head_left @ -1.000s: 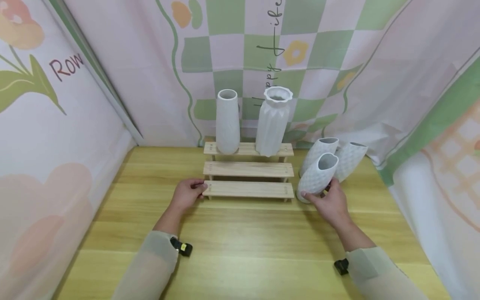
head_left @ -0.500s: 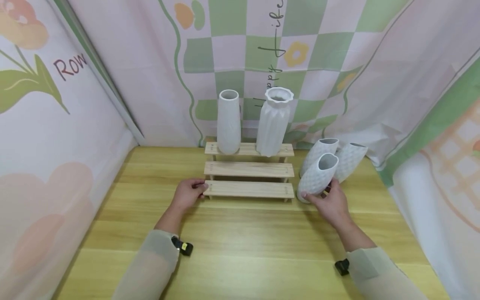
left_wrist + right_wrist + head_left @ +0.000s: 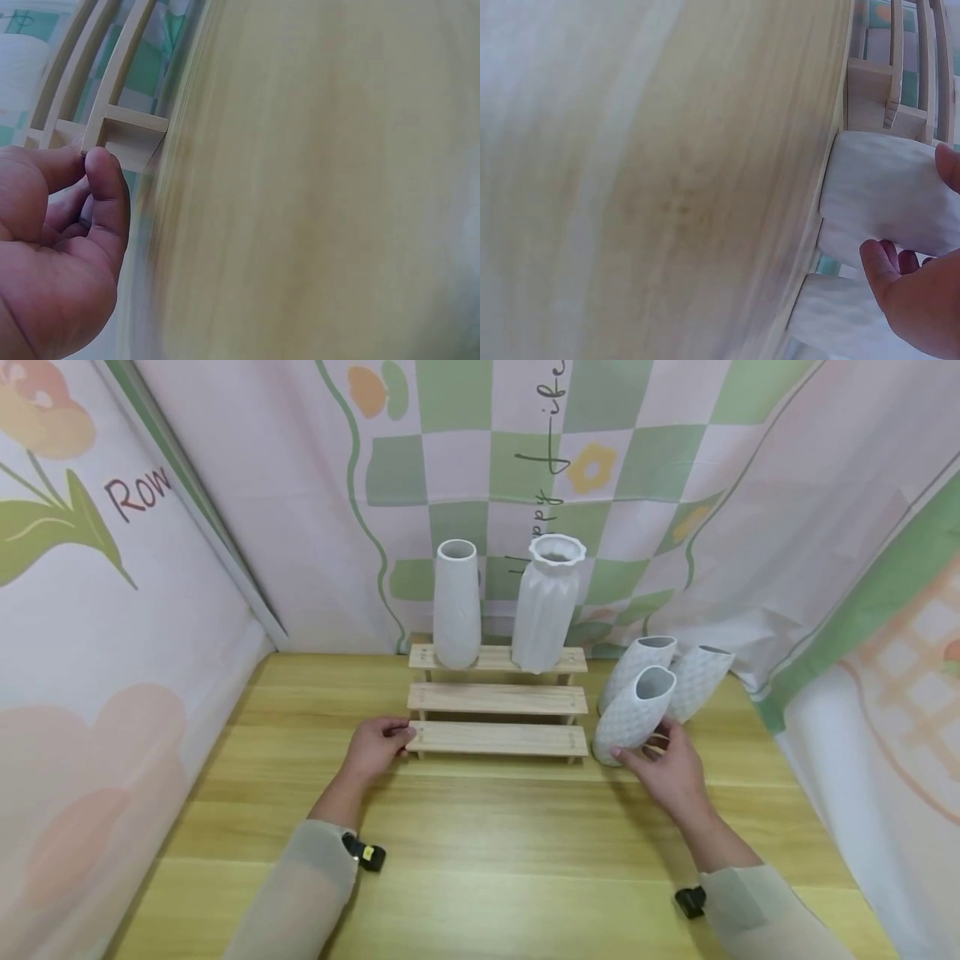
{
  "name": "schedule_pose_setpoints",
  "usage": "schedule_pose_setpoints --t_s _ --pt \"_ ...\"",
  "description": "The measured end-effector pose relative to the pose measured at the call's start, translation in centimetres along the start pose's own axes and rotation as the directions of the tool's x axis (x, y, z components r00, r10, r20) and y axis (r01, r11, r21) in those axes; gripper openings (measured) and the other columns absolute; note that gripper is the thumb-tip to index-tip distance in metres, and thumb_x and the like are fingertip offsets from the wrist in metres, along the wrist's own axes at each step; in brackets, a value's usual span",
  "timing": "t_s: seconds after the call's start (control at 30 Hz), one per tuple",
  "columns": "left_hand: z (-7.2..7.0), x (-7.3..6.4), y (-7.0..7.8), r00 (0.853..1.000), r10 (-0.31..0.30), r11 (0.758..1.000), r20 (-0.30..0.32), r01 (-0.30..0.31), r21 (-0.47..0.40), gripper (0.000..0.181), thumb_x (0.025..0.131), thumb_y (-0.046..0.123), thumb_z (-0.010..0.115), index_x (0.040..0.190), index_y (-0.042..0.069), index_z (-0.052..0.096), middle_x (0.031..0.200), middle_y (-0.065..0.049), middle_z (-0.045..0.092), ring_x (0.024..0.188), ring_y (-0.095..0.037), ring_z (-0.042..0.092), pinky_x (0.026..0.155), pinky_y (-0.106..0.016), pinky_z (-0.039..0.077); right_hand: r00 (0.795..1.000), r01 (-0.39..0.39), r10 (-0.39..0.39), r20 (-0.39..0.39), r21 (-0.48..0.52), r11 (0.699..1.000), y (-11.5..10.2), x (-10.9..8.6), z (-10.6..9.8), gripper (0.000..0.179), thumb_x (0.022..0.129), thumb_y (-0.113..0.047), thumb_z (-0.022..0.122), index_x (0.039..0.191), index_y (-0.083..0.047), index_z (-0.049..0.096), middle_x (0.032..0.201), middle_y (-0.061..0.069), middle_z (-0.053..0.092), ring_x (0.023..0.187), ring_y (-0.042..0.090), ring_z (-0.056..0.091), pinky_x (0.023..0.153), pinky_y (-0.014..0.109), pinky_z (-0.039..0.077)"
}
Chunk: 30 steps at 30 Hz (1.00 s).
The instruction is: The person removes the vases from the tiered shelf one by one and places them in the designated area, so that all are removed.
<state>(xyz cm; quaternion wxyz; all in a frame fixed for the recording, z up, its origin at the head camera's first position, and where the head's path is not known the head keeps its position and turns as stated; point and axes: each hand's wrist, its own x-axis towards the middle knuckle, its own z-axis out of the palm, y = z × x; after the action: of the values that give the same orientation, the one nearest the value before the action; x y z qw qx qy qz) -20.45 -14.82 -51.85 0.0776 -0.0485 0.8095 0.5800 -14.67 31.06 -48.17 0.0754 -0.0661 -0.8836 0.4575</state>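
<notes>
A three-step wooden display stand [image 3: 497, 739] sits on the table. My left hand [image 3: 375, 750] pinches the left end of its lowest step between thumb and fingers; the left wrist view shows the pinch on the board [image 3: 96, 127] closely. Right of the stand, a white textured vase [image 3: 628, 718] with a slanted mouth stands on the table. My right hand [image 3: 671, 770] is loosely around its lower part, thumb at the front and fingers to the right. In the right wrist view the fingers [image 3: 885, 262] lie beside the vase [image 3: 885, 191]; whether they touch it is unclear.
On the top step stand a smooth tapered white vase [image 3: 457, 610] and a pleated white vase [image 3: 546, 610] with a scalloped rim. Two similar textured vases, one at the back [image 3: 630, 670] and one at the right [image 3: 701, 685], stand close behind. Printed curtains [image 3: 450, 460] enclose the table.
My right hand has drawn slightly to the right, its thumb shifting across the front vase, which has stayed put. The left hand keeps its hold on the stand.
</notes>
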Motion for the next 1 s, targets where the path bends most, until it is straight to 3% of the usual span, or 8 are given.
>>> schedule_pose_setpoints --t_s 0.13,0.23,0.5,0.77,1.0 --pt "0.0 -0.1 0.1 1.000 -0.004 1.000 0.000 0.004 -0.004 0.037 0.101 0.016 0.071 0.132 -0.002 0.066 0.118 -0.018 0.071 0.080 -0.019 0.069 0.074 -0.032 0.061 1.000 -0.014 0.014 -0.017 -0.008 1.000 0.0 -0.3 -0.3 0.084 0.087 -0.029 0.087 0.147 0.005 0.039 0.135 0.024 0.053 0.116 0.036 0.057 0.090 0.017 0.053" --pt "0.0 -0.2 0.1 1.000 -0.003 1.000 0.000 0.003 -0.005 0.037 0.101 0.016 0.071 0.132 -0.003 0.066 0.118 -0.018 0.071 0.080 -0.019 0.070 0.073 -0.032 0.061 0.999 -0.031 0.031 -0.032 -0.001 1.000 -0.1 -0.7 -0.5 0.082 0.087 -0.030 0.086 0.146 0.005 0.041 0.136 0.023 0.052 0.113 0.033 0.056 0.079 0.006 0.047" --pt "-0.1 -0.1 0.0 1.000 -0.007 1.000 0.002 0.007 -0.004 0.038 0.101 0.017 0.071 0.133 -0.002 0.066 0.120 -0.017 0.071 0.080 -0.019 0.070 0.074 -0.032 0.061 0.992 -0.034 0.033 -0.124 -0.008 0.999 -0.6 -1.7 -0.3 0.065 0.087 -0.029 0.087 0.132 0.003 0.051 0.115 0.017 0.057 0.093 0.020 0.055 0.073 0.009 0.047" --pt "-0.1 -0.1 -0.1 1.000 -0.013 1.000 0.004 0.013 -0.006 0.037 0.101 0.018 0.071 0.133 -0.001 0.067 0.120 -0.017 0.071 0.082 -0.020 0.071 0.074 -0.032 0.062 0.985 -0.018 0.024 -0.170 0.033 0.999 -1.9 -2.7 0.3 0.053 0.088 -0.022 0.086 0.123 0.001 0.054 0.106 0.009 0.056 0.086 0.014 0.056 0.071 0.010 0.048" --pt "0.0 -0.3 0.1 1.000 -0.014 1.000 0.004 0.014 -0.005 0.037 0.101 0.018 0.071 0.133 -0.001 0.066 0.121 -0.017 0.071 0.081 -0.019 0.070 0.075 -0.033 0.062 0.981 0.057 -0.035 -0.189 0.115 0.992 -2.6 -3.3 1.2 0.046 0.085 -0.006 0.085 0.119 0.006 0.057 0.102 0.017 0.061 0.081 0.007 0.057 0.067 0.010 0.050"
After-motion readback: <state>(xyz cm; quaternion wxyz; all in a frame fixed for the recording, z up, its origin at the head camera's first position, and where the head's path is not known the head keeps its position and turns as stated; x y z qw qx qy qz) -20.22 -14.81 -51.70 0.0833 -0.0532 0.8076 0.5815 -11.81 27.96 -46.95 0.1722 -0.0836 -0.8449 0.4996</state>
